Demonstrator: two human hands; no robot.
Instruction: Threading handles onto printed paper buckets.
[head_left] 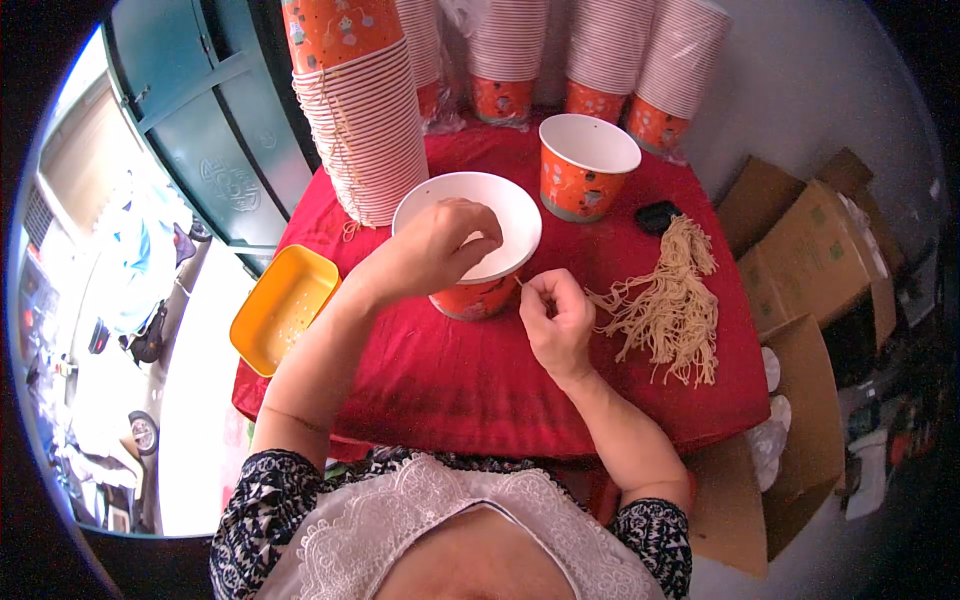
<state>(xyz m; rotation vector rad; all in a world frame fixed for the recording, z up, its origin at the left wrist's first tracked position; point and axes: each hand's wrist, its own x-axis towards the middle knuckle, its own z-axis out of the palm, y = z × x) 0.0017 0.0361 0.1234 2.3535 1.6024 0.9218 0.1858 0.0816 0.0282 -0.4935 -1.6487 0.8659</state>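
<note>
An orange paper bucket (470, 302) with a white inside stands in front of me on the red-covered table. My left hand (440, 245) reaches over its mouth, fingers curled together; the fingertips are partly hidden, and I cannot make out what they hold. Just right of the bucket's wall, my right hand (558, 322) is closed in a pinch. A short bit of beige string (518, 282) shows between its fingertips and the bucket. Beside this hand lies a loose bundle of beige strings (680, 310), with a black object (656, 217) at its top end.
A second bucket (588, 165) stands upright behind, to the right. At the left rises a tall stack of nested buckets (360, 130) with strings hanging along it. More stacks (610, 50) line the back. A yellow tray (285, 290) holds small white bits. Cardboard boxes (815, 255) stand right of the table.
</note>
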